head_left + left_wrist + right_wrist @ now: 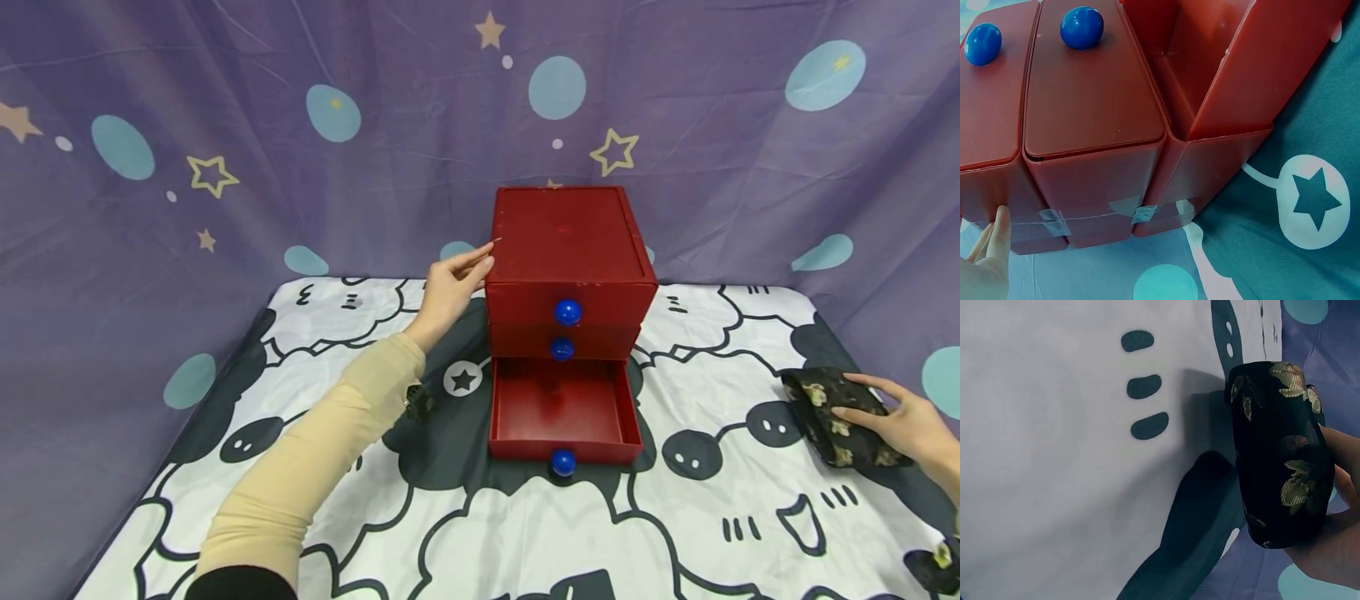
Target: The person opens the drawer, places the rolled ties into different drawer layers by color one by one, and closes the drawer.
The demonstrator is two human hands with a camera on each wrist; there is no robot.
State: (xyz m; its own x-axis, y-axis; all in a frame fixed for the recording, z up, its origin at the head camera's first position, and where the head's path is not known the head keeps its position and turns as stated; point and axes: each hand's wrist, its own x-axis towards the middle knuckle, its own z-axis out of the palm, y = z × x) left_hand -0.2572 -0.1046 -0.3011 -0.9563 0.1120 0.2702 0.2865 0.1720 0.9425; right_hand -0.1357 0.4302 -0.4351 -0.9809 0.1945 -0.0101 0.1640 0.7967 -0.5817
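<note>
A red three-drawer cabinet (pixel 566 237) with blue knobs stands at the back middle of the cloth. Its bottom drawer (pixel 600 451) is pulled out, with nothing in it, while the upper two drawers are closed. My left hand (pixel 448 297) rests against the cabinet's left side near the top, fingers straight; in the left wrist view those fingers (pixel 1001 234) lie on the red side wall. On the far right, my right hand (pixel 913 423) grips a dark pouch (pixel 832 417) with a gold floral pattern, thumb on one face. In the right wrist view the pouch (pixel 1282 456) appears above the cloth.
A white cloth with black cartoon drawings (pixel 555 533) covers the table. Behind it hangs a purple curtain (pixel 420 100) with stars and blue ovals, close to the cabinet's back. Clear tape (pixel 1054 222) runs along the cabinet's side.
</note>
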